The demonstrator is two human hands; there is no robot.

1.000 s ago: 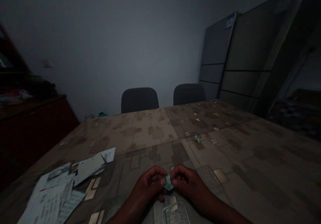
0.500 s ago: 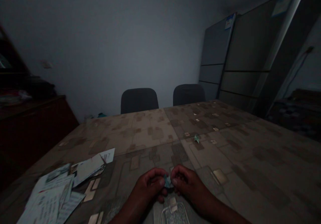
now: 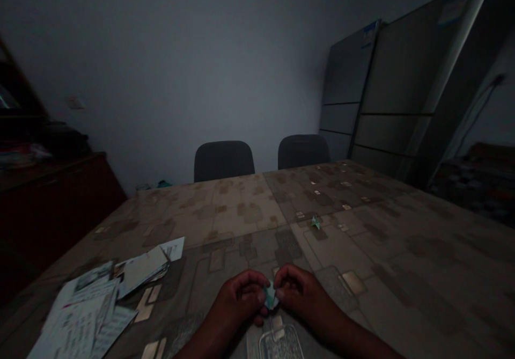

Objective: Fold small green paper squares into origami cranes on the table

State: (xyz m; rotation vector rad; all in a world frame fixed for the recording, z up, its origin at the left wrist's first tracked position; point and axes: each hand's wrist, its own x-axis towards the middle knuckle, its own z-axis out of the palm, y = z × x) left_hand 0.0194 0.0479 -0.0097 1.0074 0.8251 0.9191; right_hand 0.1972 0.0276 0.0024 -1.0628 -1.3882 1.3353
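Near the front edge of the table, a small pale green-blue piece of folded paper is pinched between both hands. My left hand is closed on its left side, thumb against curled fingers. On its right side, my right hand grips it between thumb and fingertips. The fingers cover part of the paper, so its full shape is hidden. Farther out and to the right, a small green folded-paper figure with pointed tips stands on the table.
A patterned cloth covers the table. On the left lie loose printed sheets and a stack of cards or papers. Two dark chairs stand at the far side. Behind at right is a tall fridge; a dark red cabinet is at left.
The folded paper has turned slightly between my fingers and shows a brighter green face. My hands have barely shifted. Everything else lies as before.
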